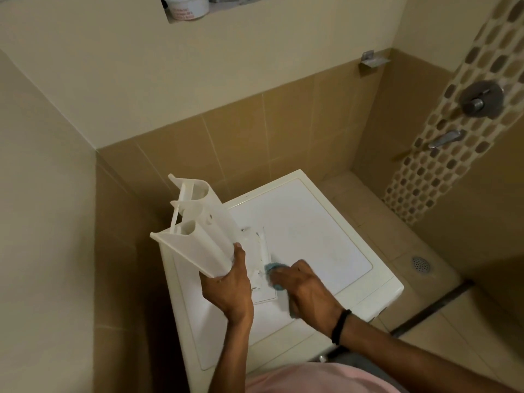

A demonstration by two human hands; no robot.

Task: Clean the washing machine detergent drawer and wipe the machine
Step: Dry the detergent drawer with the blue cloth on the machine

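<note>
My left hand (229, 290) grips the near end of the white detergent drawer (195, 231), held tilted up above the washing machine's left side with its underside toward me. My right hand (309, 287) holds a blue cloth (273, 272) against the white washing machine top (326, 236), right beside a smaller white plastic part (258, 251) lying flat there. The cloth is mostly hidden under my fingers.
The machine stands in a tiled corner, walls close on the left and behind. Shower valve (480, 99) and tap lever (445, 139) are on the right wall. A floor drain (421, 263) lies to the right. A white tub (187, 7) sits in a wall niche above.
</note>
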